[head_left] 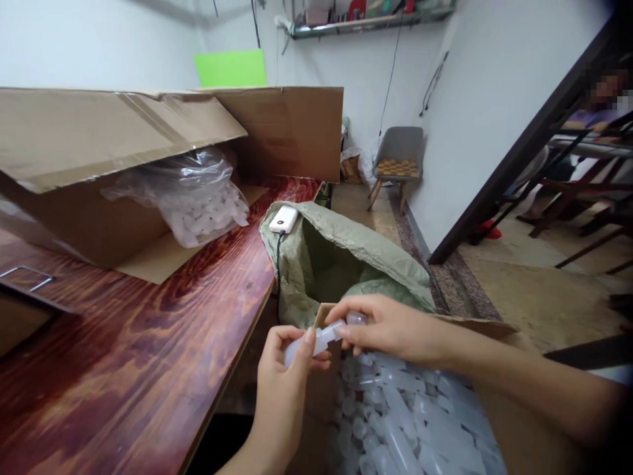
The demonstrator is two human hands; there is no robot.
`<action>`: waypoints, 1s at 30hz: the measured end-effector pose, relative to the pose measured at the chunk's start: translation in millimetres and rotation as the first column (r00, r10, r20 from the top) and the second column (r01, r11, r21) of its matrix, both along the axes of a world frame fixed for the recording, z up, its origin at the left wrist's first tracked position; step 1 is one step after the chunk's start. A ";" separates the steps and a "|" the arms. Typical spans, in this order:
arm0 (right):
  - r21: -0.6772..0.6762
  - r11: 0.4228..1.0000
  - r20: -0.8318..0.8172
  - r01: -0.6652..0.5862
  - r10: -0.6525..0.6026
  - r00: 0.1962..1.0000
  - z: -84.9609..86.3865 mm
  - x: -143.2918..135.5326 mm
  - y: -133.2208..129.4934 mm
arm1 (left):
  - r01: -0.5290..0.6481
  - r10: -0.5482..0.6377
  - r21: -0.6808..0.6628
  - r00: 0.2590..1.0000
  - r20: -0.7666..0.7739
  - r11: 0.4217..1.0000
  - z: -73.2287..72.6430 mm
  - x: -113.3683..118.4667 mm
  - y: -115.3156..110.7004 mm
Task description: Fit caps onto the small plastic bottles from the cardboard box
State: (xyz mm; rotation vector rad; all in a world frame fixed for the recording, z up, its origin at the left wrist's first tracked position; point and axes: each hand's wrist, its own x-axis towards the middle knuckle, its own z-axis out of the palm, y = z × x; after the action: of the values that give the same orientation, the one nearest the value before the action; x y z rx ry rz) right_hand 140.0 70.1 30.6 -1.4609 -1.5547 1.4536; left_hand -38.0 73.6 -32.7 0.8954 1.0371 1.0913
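Note:
My left hand (291, 363) is closed round a translucent plastic tube (321, 339), which points up and to the right. At the tube's other end, my right hand (376, 323) pinches with thumb and fingers, and a small clear plastic piece (356, 318) shows between its fingers. Both hands are above the near edge of a cardboard box (319, 389) filled with many translucent plastic tubes and caps (395, 422). Behind the hands, a grey-green woven sack (366, 237) gapes open.
On the left stands a red-brown wooden table (198, 336) with a large open carton (291, 132) holding a clear bag of white pieces (202, 211). A white power bank (283, 219) with a cable lies on the sack's rim. Farther back are a grey chair (398, 155) and, at right, a person (593, 112).

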 end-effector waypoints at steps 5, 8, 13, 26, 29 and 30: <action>0.488 0.829 0.348 -0.273 0.102 0.932 -7.7 -9.4 -5.8 | 0.148 -0.135 -0.126 0.985 0.107 0.981 -4.3 -1.9 8.4; 0.598 0.676 0.435 -0.430 0.177 0.883 -14.0 -6.4 -11.0 | 0.260 -0.225 -0.241 0.961 0.163 0.935 -6.9 -1.7 12.5; 0.571 0.684 0.500 -0.453 0.148 0.853 -25.7 -0.9 -8.7 | 0.360 -0.324 -0.295 0.932 0.165 0.885 -13.4 0.9 13.7; 0.547 0.445 0.747 -0.709 0.122 0.654 -10.1 22.8 4.1 | 0.274 -0.264 -0.252 0.962 0.073 0.928 -23.2 2.2 18.0; 0.592 0.511 0.667 -0.623 0.124 0.735 -9.4 21.2 6.8 | 0.260 -0.257 -0.245 0.965 0.042 0.934 -25.3 1.1 20.6; 0.612 0.497 0.646 -0.615 0.135 0.752 -9.4 20.2 7.5 | 0.265 -0.266 -0.232 0.964 0.024 0.936 -25.6 0.4 20.5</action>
State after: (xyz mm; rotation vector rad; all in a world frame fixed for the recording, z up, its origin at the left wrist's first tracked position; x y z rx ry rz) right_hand 160.2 77.6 21.2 -0.9478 -2.5724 0.2900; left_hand -37.6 94.1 -58.2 0.8214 0.9942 0.7233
